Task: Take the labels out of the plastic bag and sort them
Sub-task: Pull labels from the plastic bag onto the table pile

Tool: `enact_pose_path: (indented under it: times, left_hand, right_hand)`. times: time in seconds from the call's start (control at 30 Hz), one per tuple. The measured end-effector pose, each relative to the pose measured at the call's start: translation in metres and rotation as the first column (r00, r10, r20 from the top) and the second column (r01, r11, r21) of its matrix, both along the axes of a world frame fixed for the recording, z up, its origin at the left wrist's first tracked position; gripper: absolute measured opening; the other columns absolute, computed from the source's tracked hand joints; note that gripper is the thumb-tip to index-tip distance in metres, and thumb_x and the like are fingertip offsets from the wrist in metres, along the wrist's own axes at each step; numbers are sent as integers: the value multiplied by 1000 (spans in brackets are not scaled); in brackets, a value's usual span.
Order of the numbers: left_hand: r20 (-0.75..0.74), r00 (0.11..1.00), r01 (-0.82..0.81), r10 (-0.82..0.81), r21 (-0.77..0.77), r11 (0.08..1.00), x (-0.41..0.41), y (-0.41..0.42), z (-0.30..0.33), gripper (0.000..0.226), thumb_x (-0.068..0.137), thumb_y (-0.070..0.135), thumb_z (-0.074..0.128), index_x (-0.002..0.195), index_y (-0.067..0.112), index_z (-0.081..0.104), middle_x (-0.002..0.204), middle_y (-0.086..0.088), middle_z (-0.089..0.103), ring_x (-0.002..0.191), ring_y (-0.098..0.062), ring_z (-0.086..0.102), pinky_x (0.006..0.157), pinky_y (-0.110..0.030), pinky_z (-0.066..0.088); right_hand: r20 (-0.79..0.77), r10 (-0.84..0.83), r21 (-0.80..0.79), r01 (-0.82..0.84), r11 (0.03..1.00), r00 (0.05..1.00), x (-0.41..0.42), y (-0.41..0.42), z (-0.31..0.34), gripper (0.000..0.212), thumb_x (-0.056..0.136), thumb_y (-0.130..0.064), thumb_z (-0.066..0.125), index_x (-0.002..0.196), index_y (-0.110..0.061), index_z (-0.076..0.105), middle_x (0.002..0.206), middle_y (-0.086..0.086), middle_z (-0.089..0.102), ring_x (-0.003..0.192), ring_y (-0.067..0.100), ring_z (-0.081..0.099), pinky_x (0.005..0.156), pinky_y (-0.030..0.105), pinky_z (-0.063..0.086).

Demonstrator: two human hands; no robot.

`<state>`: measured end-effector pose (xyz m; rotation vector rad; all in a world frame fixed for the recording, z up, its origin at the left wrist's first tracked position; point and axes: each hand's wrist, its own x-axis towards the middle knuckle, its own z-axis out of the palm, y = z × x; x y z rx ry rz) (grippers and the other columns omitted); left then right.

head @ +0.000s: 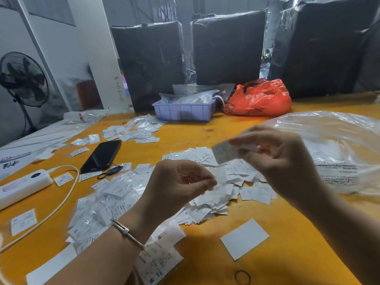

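My right hand (273,159) pinches one white label (223,153) and holds it up above the table, blurred. Lower and to the left, my left hand (181,186) has its fingers curled round a small clear plastic bag (218,187), over a heap of loose white labels (207,206). More labels lie spread behind it (197,155), and labels still in small clear bags are piled at the left (107,200). A large clear plastic bag (337,153) lies on the table to the right of my right hand.
On the orange table (205,128): a black phone (101,156), a white power bank (22,187) with its cable, a purple tray (184,111) of bags, a red plastic bag (259,99), a blank white card (244,238) and a black rubber band (242,277). Black wrapped bales stand behind.
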<state>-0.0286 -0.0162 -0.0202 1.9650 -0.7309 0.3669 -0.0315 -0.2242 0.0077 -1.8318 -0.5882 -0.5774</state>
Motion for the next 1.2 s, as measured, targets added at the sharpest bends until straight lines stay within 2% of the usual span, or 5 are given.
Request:
enact_pose_path:
  times: [0.17, 0.37, 0.8, 0.9, 1.2]
  left_hand:
    - [22, 1000, -21, 20, 17, 1000, 1, -2, 0, 8, 76, 9, 81, 82, 12, 77, 73, 9, 74, 66, -6, 69, 63, -13, 52]
    - [35, 999, -17, 17, 1, 1000, 0, -2, 2, 8, 74, 13, 81, 80, 17, 76, 73, 13, 73, 66, -4, 68, 63, -11, 51]
    - [10, 1000, -1, 1, 0, 1000, -1, -2, 2, 7, 74, 19, 80, 80, 18, 76, 75, 8, 75, 65, -7, 68, 62, -14, 53]
    - [3, 1000, 1, -1, -8, 1000, -2, -2, 2, 9, 72, 27, 77, 78, 21, 76, 75, 19, 72, 66, -4, 68, 61, -11, 51]
    - [-14, 1000, 13, -13, 6, 1000, -1, -1, 2, 9, 73, 31, 76, 79, 24, 75, 77, 18, 73, 67, -4, 69, 60, -11, 51]
  right_hand:
    - [230, -82, -28, 91, 995, 970, -7, -2, 5, 47, 76, 1, 76, 115, -23, 64, 99, -5, 69, 92, 9, 68, 74, 19, 57]
    - [312, -42, -118, 82, 990, 949, -9, 3, 1, 50, 76, 2, 76, 118, -19, 62, 94, -11, 67, 87, 1, 63, 63, 21, 56]
    - [313, 0, -89, 29, 996, 950, -8, -1, 5, 44, 77, 1, 75, 113, -20, 63, 96, -10, 70, 89, 1, 66, 63, 18, 56]
    - [308, 12, -151, 36, 988, 951, -7, 1, 2, 44, 77, 1, 75, 112, -22, 63, 92, -10, 71, 84, -2, 65, 62, 17, 54]
    - [354, -17, -280, 123, 952, 935, -3, -4, 2, 32, 78, -3, 76, 106, -19, 70, 88, -13, 72, 79, 1, 66, 61, 21, 52]
